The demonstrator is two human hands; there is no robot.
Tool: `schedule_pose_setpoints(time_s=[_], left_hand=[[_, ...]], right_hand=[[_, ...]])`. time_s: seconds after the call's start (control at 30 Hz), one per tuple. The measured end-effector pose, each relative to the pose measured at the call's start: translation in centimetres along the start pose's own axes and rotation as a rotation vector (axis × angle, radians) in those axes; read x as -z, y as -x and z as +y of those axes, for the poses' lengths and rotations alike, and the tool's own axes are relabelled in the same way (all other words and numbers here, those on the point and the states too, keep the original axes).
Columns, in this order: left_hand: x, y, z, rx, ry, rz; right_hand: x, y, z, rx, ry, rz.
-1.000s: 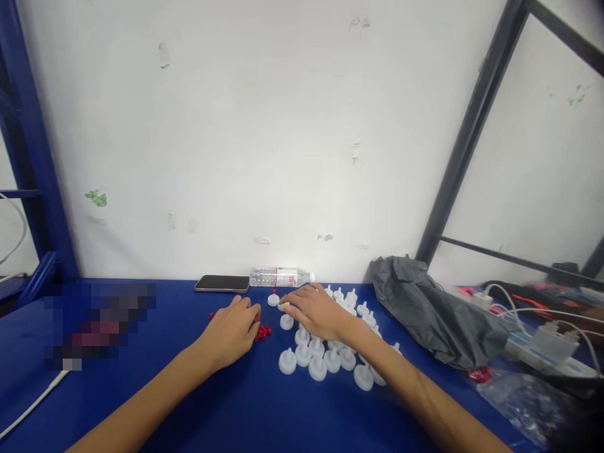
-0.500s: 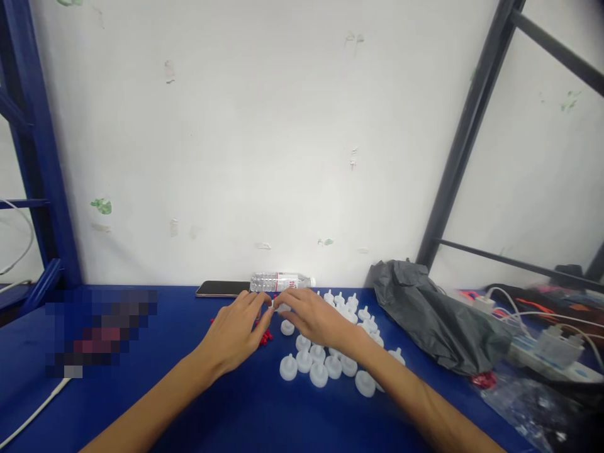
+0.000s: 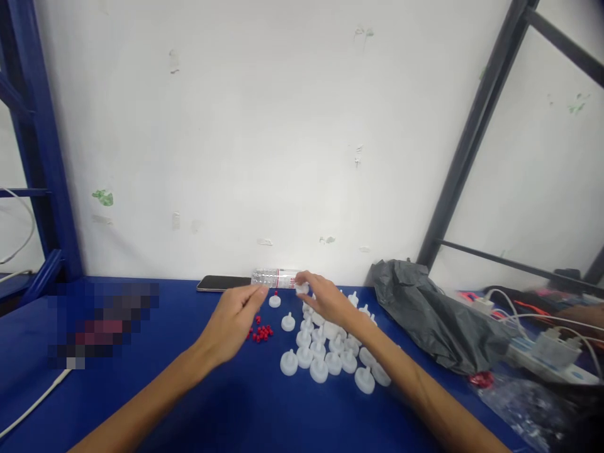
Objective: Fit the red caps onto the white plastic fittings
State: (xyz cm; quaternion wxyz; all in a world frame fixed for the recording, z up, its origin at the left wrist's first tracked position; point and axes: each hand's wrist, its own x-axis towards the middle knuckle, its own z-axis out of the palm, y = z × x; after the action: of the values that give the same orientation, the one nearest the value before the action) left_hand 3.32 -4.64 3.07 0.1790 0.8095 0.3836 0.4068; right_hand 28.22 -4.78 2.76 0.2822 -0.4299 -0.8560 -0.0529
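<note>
Several white plastic caps (image 3: 318,368) with small nozzles stand in a cluster on the blue table (image 3: 236,409). My right hand (image 3: 325,301) is raised over the far side of the cluster, its fingers pinched on one white cap (image 3: 302,289). My left hand (image 3: 233,321) hovers left of it, above a small heap of red beads (image 3: 261,333), fingers curled with the tips together; whether anything is between them is hidden. One cap (image 3: 274,301) stands alone beyond the beads.
A phone (image 3: 223,284) and a lying water bottle (image 3: 276,277) rest against the wall. A grey plastic bag (image 3: 434,318) lies to the right, with a power strip and cables (image 3: 542,349) beyond. A white cable (image 3: 28,409) crosses the left table edge.
My right hand has lifted a white cap off the table and moved right. My left hand has risen off the red beads, and the two hands have drawn apart.
</note>
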Motion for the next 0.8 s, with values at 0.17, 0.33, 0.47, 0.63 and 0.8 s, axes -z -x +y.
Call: schedule_pose_setpoints(time_s=[0.17,0.33,0.47,0.63,0.8], left_hand=[[1.0,-0.7,-1.4,-0.033,-0.427,0.02],[-0.9,-0.5,-3.8,-0.041,-0.538,-0.159],[-1.9,-0.1,-4.6,-0.035,-0.561,-0.252],[-2.2,0.1,-5.4,0.0,-0.569,-0.315],[-1.7,-0.1,-5.0,0.018,-0.566,-0.282]], right_hand=[[0.3,0.1,0.6,-0.046,0.032,-0.038],[-0.8,0.2,-0.2,-0.038,0.067,-0.164],[-0.6,0.2,-0.4,-0.042,0.097,-0.209],[-1.9,-1.6,-0.8,0.029,0.117,-0.277],[-3.6,-4.0,-0.9,0.081,0.147,-0.31]])
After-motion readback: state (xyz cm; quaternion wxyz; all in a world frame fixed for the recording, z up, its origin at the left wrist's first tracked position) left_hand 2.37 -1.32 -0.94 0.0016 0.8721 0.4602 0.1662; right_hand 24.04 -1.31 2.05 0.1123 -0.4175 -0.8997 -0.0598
